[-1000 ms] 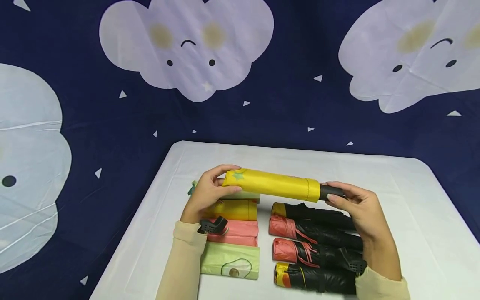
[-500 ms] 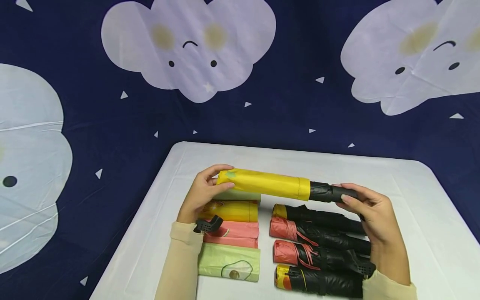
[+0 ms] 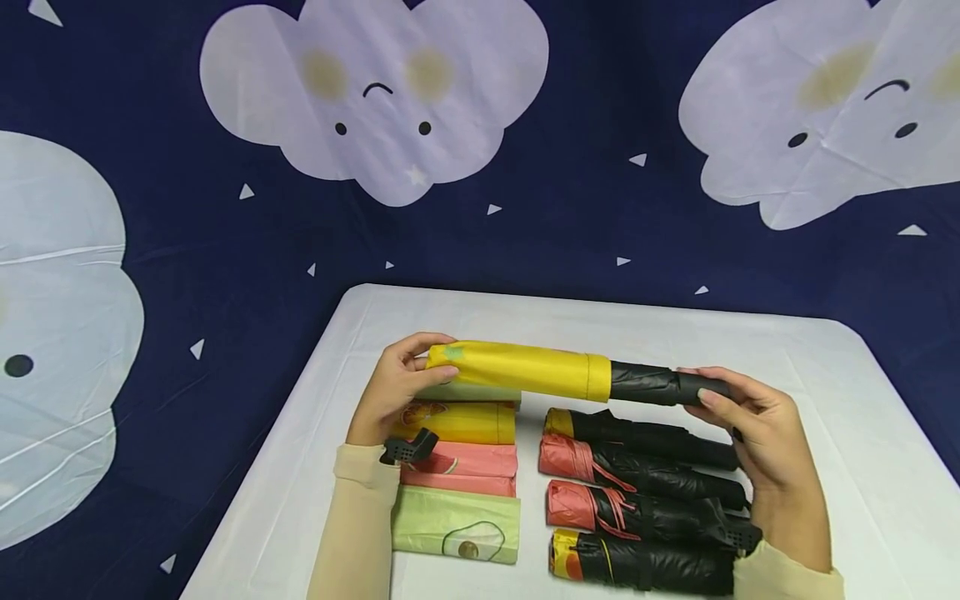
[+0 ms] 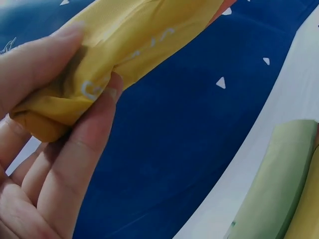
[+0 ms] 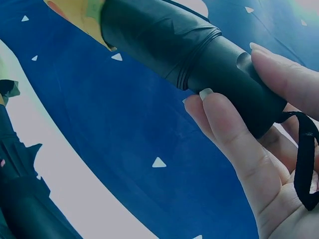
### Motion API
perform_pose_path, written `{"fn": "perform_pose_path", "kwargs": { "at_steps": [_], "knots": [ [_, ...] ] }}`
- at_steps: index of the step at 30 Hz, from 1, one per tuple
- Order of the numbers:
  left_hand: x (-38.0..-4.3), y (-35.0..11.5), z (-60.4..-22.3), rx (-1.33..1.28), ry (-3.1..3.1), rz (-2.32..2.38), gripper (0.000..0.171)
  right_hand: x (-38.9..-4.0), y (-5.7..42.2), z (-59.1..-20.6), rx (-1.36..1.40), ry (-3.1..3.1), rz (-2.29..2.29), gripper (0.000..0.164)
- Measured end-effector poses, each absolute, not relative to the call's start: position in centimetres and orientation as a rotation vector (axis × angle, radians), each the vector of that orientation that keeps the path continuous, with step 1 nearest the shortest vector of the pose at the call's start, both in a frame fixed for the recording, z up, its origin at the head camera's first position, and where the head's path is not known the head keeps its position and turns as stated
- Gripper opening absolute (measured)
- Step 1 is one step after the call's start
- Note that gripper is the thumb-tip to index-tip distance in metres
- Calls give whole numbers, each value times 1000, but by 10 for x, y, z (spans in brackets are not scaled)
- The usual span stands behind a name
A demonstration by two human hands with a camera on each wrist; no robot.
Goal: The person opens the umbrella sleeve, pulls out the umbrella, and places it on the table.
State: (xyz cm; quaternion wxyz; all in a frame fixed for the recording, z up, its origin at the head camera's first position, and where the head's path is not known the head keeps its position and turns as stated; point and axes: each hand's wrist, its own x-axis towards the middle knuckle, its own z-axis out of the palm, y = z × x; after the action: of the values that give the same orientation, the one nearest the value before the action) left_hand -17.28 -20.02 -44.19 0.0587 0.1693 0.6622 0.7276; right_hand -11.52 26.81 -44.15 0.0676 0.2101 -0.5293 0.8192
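Observation:
Above the table my hands hold a folded umbrella (image 3: pixel 643 382) partly inside a yellow umbrella cover (image 3: pixel 525 369). My left hand (image 3: pixel 390 383) pinches the cover's far-left end; in the left wrist view the thumb and fingers squeeze the crumpled yellow fabric (image 4: pixel 127 45). With thumb and fingertips, my right hand (image 3: pixel 772 433) grips the umbrella's black handle (image 5: pixel 234 84). A black wrist strap (image 5: pixel 304 159) hangs from the handle's end against the palm. A stretch of black canopy shows between cover and handle; the rest of the umbrella is hidden in the cover.
On the white table (image 3: pixel 645 321), flat covers lie in a left column: light green (image 3: pixel 487 393), yellow-orange (image 3: pixel 480 422), pink (image 3: pixel 483 465) and green with an avocado print (image 3: pixel 427 518). Several folded black umbrellas (image 3: pixel 645 504) with red or yellow ends lie in a right column.
My right hand has moved right, drawing the umbrella out, so black canopy now shows beyond the cover's mouth. The left hand has shifted slightly left with the cover.

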Motion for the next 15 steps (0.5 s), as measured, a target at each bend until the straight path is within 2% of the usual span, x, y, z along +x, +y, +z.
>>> {"fn": "perform_pose_path", "kwargs": {
  "at_steps": [15],
  "knots": [
    [-173,-219,-448,488,2038,2225,44,-115,279,-444,652,-1526,2505,36]
  ]
}}
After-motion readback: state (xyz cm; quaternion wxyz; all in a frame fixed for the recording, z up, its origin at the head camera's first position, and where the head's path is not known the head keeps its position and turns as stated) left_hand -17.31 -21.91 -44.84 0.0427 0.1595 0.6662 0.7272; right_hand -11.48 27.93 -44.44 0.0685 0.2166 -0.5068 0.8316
